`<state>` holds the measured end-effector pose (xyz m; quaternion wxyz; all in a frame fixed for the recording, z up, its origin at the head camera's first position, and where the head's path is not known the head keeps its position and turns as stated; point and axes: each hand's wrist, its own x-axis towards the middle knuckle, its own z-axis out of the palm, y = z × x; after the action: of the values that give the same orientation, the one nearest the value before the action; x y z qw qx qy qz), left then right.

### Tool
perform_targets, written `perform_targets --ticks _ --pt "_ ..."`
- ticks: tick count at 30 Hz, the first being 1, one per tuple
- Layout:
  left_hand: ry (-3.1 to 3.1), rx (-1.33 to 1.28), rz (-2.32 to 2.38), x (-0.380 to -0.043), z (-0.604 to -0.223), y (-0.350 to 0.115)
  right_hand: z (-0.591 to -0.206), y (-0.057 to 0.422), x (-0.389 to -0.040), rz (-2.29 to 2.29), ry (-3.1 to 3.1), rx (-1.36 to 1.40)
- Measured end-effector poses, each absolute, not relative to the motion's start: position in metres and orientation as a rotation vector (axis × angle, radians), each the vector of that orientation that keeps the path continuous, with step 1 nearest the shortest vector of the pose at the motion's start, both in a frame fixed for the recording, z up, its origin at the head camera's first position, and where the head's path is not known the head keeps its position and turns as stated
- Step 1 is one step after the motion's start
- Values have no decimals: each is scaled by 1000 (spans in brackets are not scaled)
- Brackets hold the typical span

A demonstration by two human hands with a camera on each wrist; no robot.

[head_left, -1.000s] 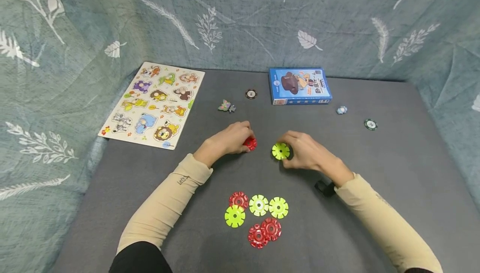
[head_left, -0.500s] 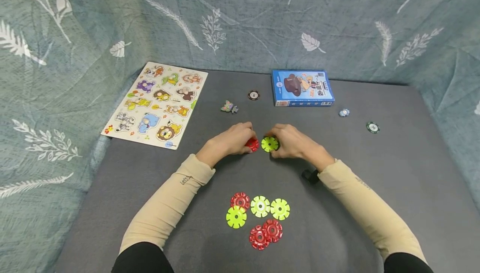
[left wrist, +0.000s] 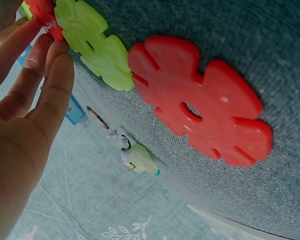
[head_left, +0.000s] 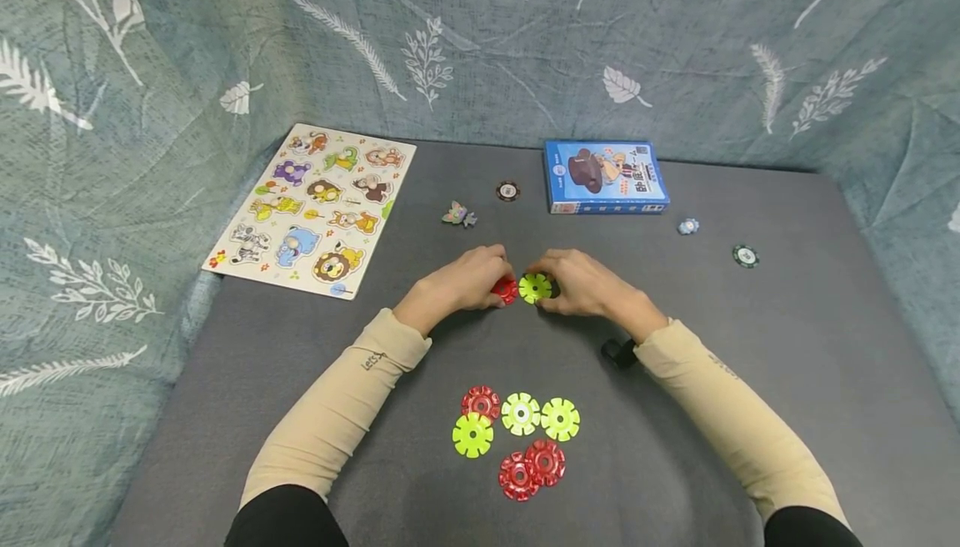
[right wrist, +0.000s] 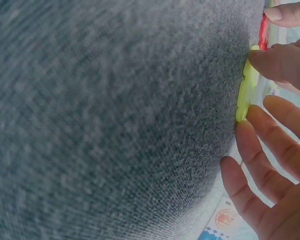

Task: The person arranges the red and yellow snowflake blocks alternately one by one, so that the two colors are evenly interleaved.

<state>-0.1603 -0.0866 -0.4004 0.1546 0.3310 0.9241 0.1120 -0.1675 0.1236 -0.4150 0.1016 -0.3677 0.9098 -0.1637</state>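
My left hand (head_left: 468, 278) pinches a red slotted disc (head_left: 506, 290) between thumb and fingers. Facing it, my right hand (head_left: 583, 282) grips a yellow-green slotted disc (head_left: 534, 288) by its outer edge, thumb on the near side. The two discs sit edge to edge, almost in line. From the left wrist, a row shows: a large red disc (left wrist: 200, 102) nearest, then a yellow-green disc (left wrist: 94, 44), then the red disc (left wrist: 44, 17) at the fingertips. The left hand covers that nearer part of the row in the head view. The right wrist view shows the yellow-green disc (right wrist: 246, 90) edge-on.
Loose red discs (head_left: 546, 462) and yellow-green discs (head_left: 472, 435) lie near the front, some overlapping. Farther back are an animal puzzle board (head_left: 307, 212), a blue box (head_left: 606, 178), small figures (head_left: 458, 214) (head_left: 687, 226) and two poker chips (head_left: 507, 190) (head_left: 746, 256).
My right hand has moved left with the yellow-green disc, right up to the red disc. My left hand has stayed almost still. The head view has shifted slightly.
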Motion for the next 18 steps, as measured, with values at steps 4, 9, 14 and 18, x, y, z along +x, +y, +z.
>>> perform_targets --ticks 4,9,14,18 --pt "2652 951 319 -161 -400 -86 -414 125 -167 -447 2706 -1079" --pt "2649 951 317 -162 -400 -85 -413 129 -167 -421 2736 -1126" --pt "2646 952 310 -162 -401 -85 -411 133 -162 -426 2757 -1222" --pt "2648 957 313 -162 -402 -85 -410 135 -153 -420 2756 -1283"
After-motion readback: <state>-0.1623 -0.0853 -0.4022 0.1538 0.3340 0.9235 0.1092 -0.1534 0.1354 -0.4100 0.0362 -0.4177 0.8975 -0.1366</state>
